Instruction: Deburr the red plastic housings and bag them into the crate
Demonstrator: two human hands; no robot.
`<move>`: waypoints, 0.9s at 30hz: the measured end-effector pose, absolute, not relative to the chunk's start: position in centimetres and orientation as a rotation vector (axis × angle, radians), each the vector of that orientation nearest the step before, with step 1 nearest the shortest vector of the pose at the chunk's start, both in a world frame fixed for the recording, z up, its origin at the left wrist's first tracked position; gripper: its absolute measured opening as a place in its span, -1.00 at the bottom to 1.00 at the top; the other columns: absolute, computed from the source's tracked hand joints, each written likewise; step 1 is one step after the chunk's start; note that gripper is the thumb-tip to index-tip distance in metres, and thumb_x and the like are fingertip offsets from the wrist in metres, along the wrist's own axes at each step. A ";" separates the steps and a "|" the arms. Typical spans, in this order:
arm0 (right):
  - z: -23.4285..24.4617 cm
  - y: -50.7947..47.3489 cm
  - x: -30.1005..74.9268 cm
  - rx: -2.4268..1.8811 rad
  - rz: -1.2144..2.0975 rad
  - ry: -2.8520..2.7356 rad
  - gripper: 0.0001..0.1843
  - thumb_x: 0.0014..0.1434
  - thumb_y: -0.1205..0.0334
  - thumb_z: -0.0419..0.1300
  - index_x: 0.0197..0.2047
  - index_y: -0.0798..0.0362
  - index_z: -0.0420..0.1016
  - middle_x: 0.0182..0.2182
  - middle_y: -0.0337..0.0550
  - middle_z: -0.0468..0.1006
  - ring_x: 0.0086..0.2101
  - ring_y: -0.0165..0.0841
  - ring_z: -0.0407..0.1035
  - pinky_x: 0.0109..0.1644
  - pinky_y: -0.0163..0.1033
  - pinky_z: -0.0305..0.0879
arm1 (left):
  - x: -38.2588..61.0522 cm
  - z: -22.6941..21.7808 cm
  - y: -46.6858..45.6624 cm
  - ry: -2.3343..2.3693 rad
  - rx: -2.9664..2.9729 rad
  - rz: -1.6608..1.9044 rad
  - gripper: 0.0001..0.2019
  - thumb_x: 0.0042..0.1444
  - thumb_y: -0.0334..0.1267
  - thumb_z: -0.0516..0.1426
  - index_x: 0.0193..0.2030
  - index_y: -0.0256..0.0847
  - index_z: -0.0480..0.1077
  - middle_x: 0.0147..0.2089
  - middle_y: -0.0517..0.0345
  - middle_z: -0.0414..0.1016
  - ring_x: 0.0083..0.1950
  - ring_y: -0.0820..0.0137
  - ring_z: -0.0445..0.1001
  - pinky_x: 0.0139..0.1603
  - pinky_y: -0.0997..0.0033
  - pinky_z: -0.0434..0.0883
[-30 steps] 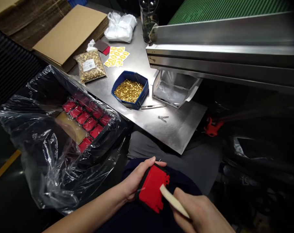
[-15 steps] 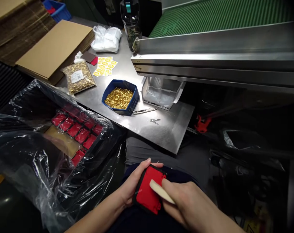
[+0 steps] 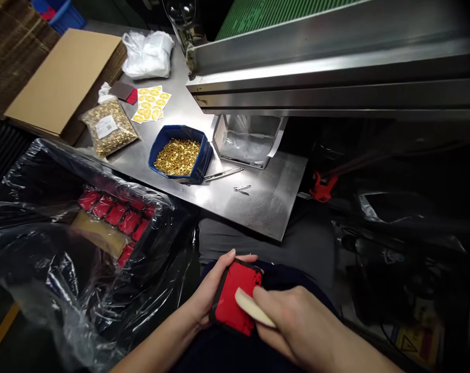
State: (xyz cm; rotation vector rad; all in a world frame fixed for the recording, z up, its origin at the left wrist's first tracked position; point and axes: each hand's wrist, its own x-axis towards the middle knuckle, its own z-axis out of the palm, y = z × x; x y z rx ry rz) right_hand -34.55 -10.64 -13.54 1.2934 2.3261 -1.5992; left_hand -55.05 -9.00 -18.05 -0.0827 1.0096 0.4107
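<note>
A red rectangular part with a black rim (image 3: 233, 299) lies over my lap, gripped along its left side and far end by my left hand (image 3: 212, 291). My right hand (image 3: 297, 321) is closed around a flat cream-coloured tool with a rounded end (image 3: 252, 309). The tool's tip lies over the red face; whether it touches cannot be told. Toothed black and red details run along the part's right edge. More red parts (image 3: 114, 213) of similar look sit in rows in a plastic-lined box to the left.
On the metal table (image 3: 258, 207) stand a blue bin (image 3: 206, 155) of small gold pieces, a bag of gold pieces (image 3: 109, 127), yellow stickers (image 3: 151, 103), a slim metal tool (image 3: 223, 174) and nail clippers (image 3: 243, 188). A conveyor frame (image 3: 297, 57) overhangs the right. Clear plastic sheeting (image 3: 64, 280) drapes the box.
The camera view has shifted, moving the table items left in the picture. Both hands keep their holds, and the cream tool stays over the red face.
</note>
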 end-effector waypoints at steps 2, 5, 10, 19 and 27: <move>-13.6 -10.5 -34.5 1.335 -1.613 2.306 -0.90 0.28 0.33 0.16 -0.17 -0.04 0.32 -0.34 -0.31 0.61 -0.42 -0.35 0.50 -0.40 -0.28 0.08 | -54.9 -17.9 -8.9 1.024 -0.094 0.398 -0.39 0.31 0.16 0.06 0.22 -0.34 0.44 0.06 -0.23 0.58 -0.10 0.20 0.59 -0.01 0.25 0.48; -13.5 -10.6 -34.5 1.286 -1.671 2.290 -0.85 0.23 0.38 0.17 -0.18 -0.05 0.30 -0.37 -0.34 0.60 -0.44 -0.37 0.50 -0.42 -0.28 0.07 | -54.8 -17.8 -8.9 1.034 -0.067 0.406 -0.39 0.31 0.15 0.06 0.24 -0.33 0.42 0.06 -0.23 0.58 -0.12 0.20 0.59 -0.02 0.25 0.48; -13.7 -11.2 -34.2 1.310 -1.689 2.263 -0.89 0.27 0.33 0.16 -0.17 -0.05 0.31 -0.31 -0.30 0.62 -0.39 -0.33 0.52 -0.39 -0.27 0.08 | -54.7 -17.8 -9.0 1.037 -0.055 0.417 -0.38 0.32 0.16 0.04 0.27 -0.31 0.39 0.08 -0.22 0.57 -0.12 0.22 0.58 -0.04 0.28 0.47; -13.2 -9.8 -33.6 1.254 -1.726 2.258 -0.84 0.26 0.34 0.17 -0.26 -0.06 0.23 -0.39 -0.37 0.57 -0.47 -0.39 0.45 -0.43 -0.28 0.00 | -54.5 -18.2 -8.8 0.998 -0.090 0.382 -0.39 0.33 0.14 0.03 0.25 -0.34 0.40 0.08 -0.23 0.56 -0.11 0.22 0.58 -0.04 0.28 0.47; -13.2 -9.9 -33.1 1.107 -1.738 2.294 -0.86 0.26 0.25 0.15 -0.25 -0.07 0.20 -0.37 -0.36 0.55 -0.46 -0.38 0.40 -0.41 -0.27 -0.02 | -54.5 -18.6 -8.5 0.975 0.015 0.320 -0.39 0.32 0.14 0.04 0.23 -0.36 0.42 0.05 -0.29 0.57 -0.10 0.20 0.58 0.02 0.24 0.45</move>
